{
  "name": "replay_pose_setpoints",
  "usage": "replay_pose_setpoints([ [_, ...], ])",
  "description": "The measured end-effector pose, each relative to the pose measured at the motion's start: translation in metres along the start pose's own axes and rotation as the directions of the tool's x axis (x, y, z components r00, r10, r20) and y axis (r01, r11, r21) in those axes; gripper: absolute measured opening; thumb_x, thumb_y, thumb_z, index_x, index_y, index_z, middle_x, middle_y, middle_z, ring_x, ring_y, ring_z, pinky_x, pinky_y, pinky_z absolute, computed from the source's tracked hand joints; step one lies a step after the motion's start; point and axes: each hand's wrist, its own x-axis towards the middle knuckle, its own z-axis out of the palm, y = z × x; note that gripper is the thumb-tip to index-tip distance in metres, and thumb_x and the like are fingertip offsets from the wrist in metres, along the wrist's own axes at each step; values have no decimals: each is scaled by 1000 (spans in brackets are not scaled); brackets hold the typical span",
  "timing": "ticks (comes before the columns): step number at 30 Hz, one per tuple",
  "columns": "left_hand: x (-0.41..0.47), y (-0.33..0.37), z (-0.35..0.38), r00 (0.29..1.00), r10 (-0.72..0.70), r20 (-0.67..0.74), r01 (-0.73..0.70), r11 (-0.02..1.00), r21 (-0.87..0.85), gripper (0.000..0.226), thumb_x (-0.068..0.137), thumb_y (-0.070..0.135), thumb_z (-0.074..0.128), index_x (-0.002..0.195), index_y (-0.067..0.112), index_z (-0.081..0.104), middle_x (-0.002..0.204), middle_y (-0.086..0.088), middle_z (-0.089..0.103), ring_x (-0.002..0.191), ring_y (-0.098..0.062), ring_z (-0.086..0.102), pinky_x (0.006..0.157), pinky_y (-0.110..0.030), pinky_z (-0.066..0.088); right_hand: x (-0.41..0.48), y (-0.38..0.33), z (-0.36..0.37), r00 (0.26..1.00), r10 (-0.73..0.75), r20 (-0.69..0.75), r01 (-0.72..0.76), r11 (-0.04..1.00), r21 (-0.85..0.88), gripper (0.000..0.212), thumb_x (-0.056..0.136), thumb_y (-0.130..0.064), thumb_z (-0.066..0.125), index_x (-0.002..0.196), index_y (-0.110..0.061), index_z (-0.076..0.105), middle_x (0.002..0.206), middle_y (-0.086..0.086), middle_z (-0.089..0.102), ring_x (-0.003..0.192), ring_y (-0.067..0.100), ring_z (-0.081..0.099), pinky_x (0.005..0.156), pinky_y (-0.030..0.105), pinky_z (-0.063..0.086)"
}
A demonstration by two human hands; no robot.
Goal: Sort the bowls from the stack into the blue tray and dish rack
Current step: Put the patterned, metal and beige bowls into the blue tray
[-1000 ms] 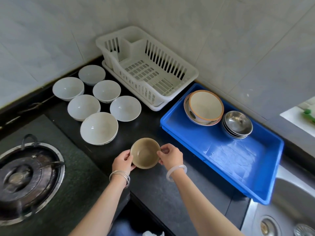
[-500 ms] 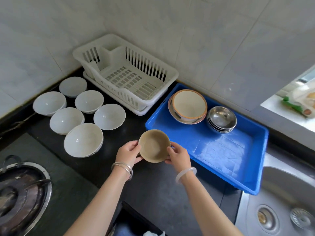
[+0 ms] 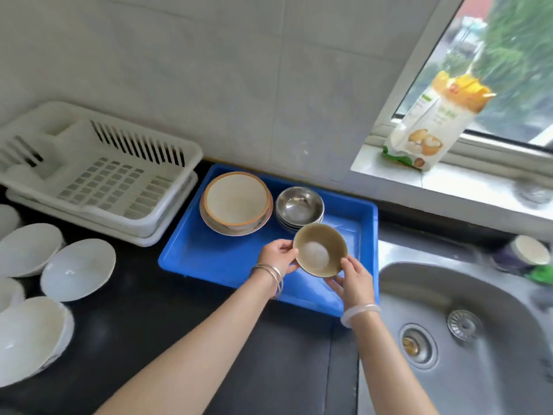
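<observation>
Both hands hold a small olive-brown bowl (image 3: 320, 250) above the right part of the blue tray (image 3: 215, 253). My left hand (image 3: 276, 254) grips its left rim; my right hand (image 3: 354, 280) supports its lower right side. Inside the tray, at the back, sit a cream bowl with an orange rim (image 3: 236, 202) on a wider dish and a stack of steel bowls (image 3: 299, 206). The white dish rack (image 3: 98, 172) stands to the tray's left with nothing in it. Several white bowls (image 3: 77, 269) rest on the black counter at the far left.
A steel sink (image 3: 466, 327) lies right of the tray, with a drain and strainer. A food packet (image 3: 434, 121) leans on the window sill. A small cup (image 3: 531, 250) and a green item sit at the sink's far edge. A tiled wall runs behind.
Both hands carried the olive-brown bowl rightward from the black counter to above the blue tray. My view swung right, bringing in the sink and window; the stove left the view.
</observation>
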Motion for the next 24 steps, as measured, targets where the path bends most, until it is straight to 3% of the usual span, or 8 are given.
replay_pose_setpoints([
  [3,20,-4,34,997,-68,48,69,997,-20,33,90,-6,46,123,-8,49,114,-19,56,98,-26,54,88,-37,49,28,-1,-16,996,-2,-90,0,1000,-22,32,92,-2,40,65,-12,54,75,9,51,73,26,56,49,20,55],
  [7,46,-9,62,993,-109,47,112,991,-67,36,89,-9,44,125,-7,47,119,-23,55,99,-27,52,88,-39,47,58,0,-19,988,5,-156,-9,1000,-22,34,92,3,38,66,-12,54,69,7,50,68,21,53,69,29,55],
  [10,64,-14,74,993,-113,23,115,987,-113,37,89,-11,42,125,-7,48,131,-26,51,103,-28,53,89,-39,46,74,3,-15,979,8,-204,-22,998,-66,30,90,5,38,68,-9,54,69,8,51,62,15,50,51,15,49],
  [13,78,-23,83,993,-113,29,116,984,-138,36,89,-11,42,122,-3,51,132,-21,53,118,-32,53,89,-34,46,88,8,-9,969,91,-231,-78,995,65,26,91,4,36,97,-3,61,92,12,57,81,24,56,65,28,51],
  [16,86,-30,90,993,-118,17,119,978,-174,37,88,-11,41,122,-1,53,129,-16,56,114,-28,55,91,-31,46,100,10,-6,955,139,-262,-101,983,153,34,92,4,37,120,-2,55,107,14,58,96,29,57,79,35,51],
  [18,91,-33,95,994,-112,14,112,971,-209,37,89,-11,40,122,-1,52,126,-14,56,106,-23,54,91,-29,44,107,9,-4,949,118,-291,-83,988,130,33,92,2,40,121,-1,55,105,12,58,95,27,57,78,33,52],
  [21,100,-33,101,996,-90,5,89,968,-235,38,90,-10,39,123,1,53,116,-8,57,103,-19,53,91,-27,43,116,7,-1,942,108,-317,-82,992,95,29,91,0,41,115,-3,57,99,11,59,87,24,56,55,17,51],
  [24,109,-34,105,997,-81,6,80,966,-247,37,90,-7,41,123,3,54,111,-5,57,103,-19,54,92,-26,43,125,4,1,946,140,-291,-99,984,151,26,93,-2,40,112,-2,58,100,12,59,90,25,57,69,27,52],
])
